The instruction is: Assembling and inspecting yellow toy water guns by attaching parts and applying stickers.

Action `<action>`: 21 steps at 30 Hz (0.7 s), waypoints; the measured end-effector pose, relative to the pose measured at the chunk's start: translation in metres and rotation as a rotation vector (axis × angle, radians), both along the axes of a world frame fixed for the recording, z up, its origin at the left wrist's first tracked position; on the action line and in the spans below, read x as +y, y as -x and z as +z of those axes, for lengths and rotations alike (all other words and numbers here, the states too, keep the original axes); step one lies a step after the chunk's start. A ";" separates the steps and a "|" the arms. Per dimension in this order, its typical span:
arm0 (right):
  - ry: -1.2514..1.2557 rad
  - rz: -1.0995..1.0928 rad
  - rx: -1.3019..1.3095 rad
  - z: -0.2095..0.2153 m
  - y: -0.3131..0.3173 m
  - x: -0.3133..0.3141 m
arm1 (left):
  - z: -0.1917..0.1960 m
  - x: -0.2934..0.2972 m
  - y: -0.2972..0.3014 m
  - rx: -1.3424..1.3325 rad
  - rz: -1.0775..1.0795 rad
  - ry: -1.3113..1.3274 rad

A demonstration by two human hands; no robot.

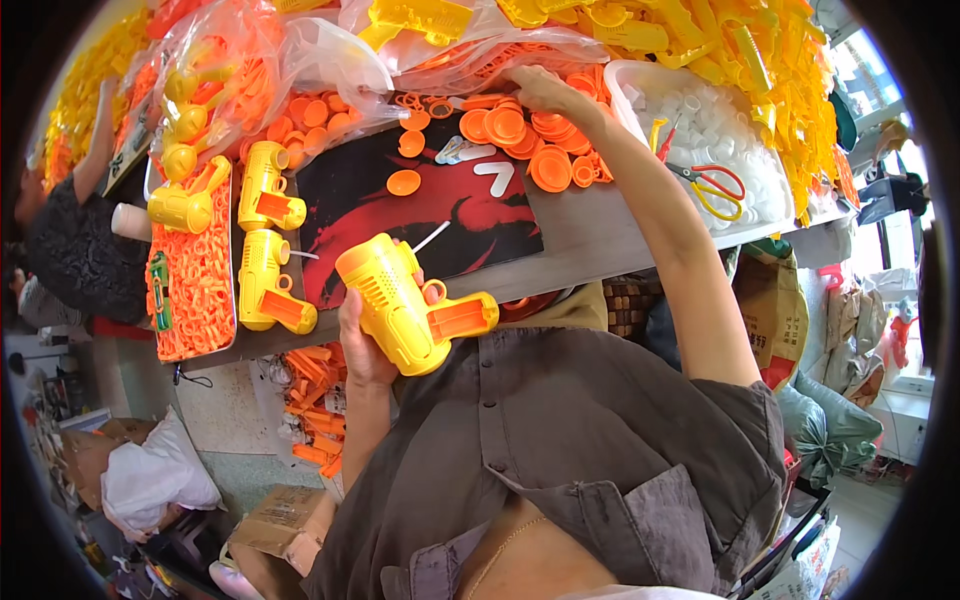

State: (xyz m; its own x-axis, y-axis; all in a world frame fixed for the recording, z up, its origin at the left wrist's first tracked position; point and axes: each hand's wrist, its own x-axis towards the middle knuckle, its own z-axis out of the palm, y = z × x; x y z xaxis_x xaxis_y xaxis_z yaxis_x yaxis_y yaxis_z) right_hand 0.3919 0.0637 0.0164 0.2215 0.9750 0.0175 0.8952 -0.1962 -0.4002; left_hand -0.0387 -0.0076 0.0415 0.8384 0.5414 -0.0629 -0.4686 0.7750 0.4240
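Observation:
My left hand [364,350] grips a yellow plastic toy gun [392,300] from its left side, above the near edge of the table. It has a round vented body and an orange panel in its handle; a thin white tube [432,236] sticks out beyond it. Stretched out to the far side, my right hand [545,92] is at a clear bag of orange parts [490,62]. Its fingers are bent together at the tips, and what they hold, if anything, is hidden. Orange discs [500,125] lie just in front of that hand.
Two similar yellow toy guns [262,275] lie left of a black-and-red mat [400,215]. Beyond them stands a tray of small orange parts [195,300]. At right, scissors [715,190] rest on a bin of white parts [735,130]. Yellow parts [760,60] are heaped behind. A co-worker's arm [98,140] shows far left.

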 end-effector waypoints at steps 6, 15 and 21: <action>0.026 0.004 0.107 0.015 0.012 -0.001 | -0.002 -0.001 0.010 0.035 0.059 -0.009; -0.031 0.199 -0.283 0.016 0.061 0.014 | -0.002 0.005 0.002 -0.005 0.007 -0.084; -0.289 0.247 -0.191 0.010 0.051 0.009 | 0.003 0.008 0.007 0.050 0.115 -0.178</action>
